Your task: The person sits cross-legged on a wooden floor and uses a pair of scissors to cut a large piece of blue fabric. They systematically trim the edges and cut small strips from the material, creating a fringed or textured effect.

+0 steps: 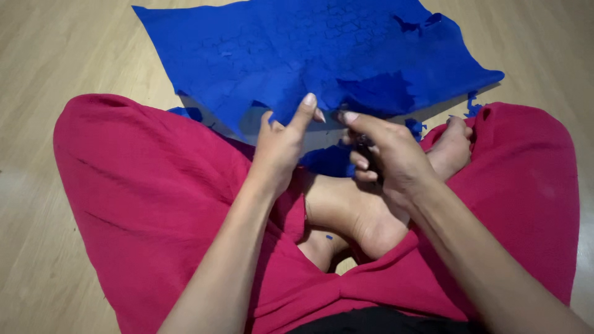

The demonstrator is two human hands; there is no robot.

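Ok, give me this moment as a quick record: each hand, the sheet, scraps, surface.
left hand: pinching the near edge of the blue sheet
right hand: fingertips at the same edge, close beside the left
sheet: blue, embossed pattern, ragged near edge, spread on the floor
scraps: small blue bits by the feet
surface: light wooden floor

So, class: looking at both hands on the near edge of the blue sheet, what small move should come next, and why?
Probably a short pull apart: the left hand and right hand pinch the ragged near edge of the blue sheet close together, and torn blue scraps already lie beside it, so parting the hands would likely tear off another bit.
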